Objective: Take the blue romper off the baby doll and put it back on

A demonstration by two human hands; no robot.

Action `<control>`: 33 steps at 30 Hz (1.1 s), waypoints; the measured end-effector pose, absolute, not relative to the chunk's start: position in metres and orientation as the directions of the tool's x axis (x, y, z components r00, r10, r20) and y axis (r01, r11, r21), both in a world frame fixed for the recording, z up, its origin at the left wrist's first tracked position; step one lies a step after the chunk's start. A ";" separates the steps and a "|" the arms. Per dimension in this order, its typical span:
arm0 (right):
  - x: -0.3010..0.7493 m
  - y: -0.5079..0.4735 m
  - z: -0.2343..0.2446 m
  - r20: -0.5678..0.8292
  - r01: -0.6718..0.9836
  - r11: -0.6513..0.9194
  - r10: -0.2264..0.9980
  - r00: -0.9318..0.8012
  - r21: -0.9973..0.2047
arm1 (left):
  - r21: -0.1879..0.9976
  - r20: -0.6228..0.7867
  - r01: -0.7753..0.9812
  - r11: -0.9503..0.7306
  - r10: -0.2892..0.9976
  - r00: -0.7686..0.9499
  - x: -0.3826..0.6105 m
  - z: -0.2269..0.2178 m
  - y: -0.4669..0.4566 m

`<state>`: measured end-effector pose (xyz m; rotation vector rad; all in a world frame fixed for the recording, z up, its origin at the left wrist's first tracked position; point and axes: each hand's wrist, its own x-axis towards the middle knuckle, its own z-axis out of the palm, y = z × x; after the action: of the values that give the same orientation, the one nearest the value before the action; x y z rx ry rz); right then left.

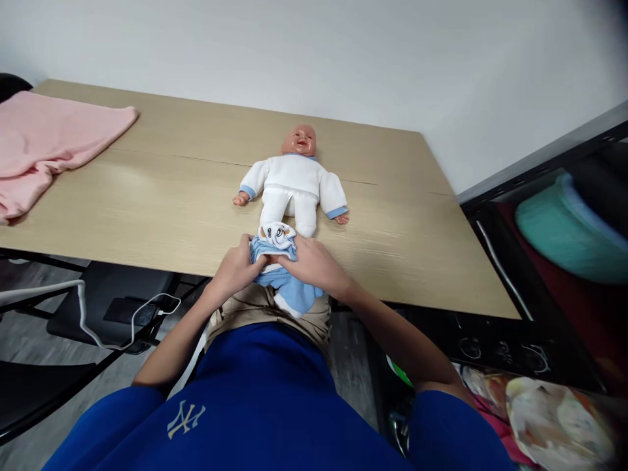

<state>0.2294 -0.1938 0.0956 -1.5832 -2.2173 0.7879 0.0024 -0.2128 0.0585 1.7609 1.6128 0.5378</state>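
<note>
A baby doll (294, 173) in a white top with blue cuffs and white trousers lies on its back on the table, head toward the wall. At the table's near edge, by the doll's feet, my left hand (238, 265) and my right hand (318, 261) grip a small blue and white baby garment (294, 291) with an animal face printed on it. Its fabric is bunched between my thumbs and fingers, and the lower part hangs over my lap. The doll's feet are hidden behind the garment and my hands.
A pink cloth (53, 140) lies on the left of the wooden table (191, 196). Below it stand a black chair (108, 307) and a white cable (83, 320). To the right are a teal basin (569, 226) on a dark shelf and a plastic bag (554, 418).
</note>
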 end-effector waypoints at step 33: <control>0.277 -0.117 0.055 0.300 0.423 0.579 0.771 -0.562 -0.697 | 0.912 0.132 0.238 -0.333 0.790 0.599 -0.038 0.034 -0.109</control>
<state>0.2767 -0.1173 0.0549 -0.9475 -2.2156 0.7628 -0.0381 -0.1089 0.0337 1.8670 0.8280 0.7220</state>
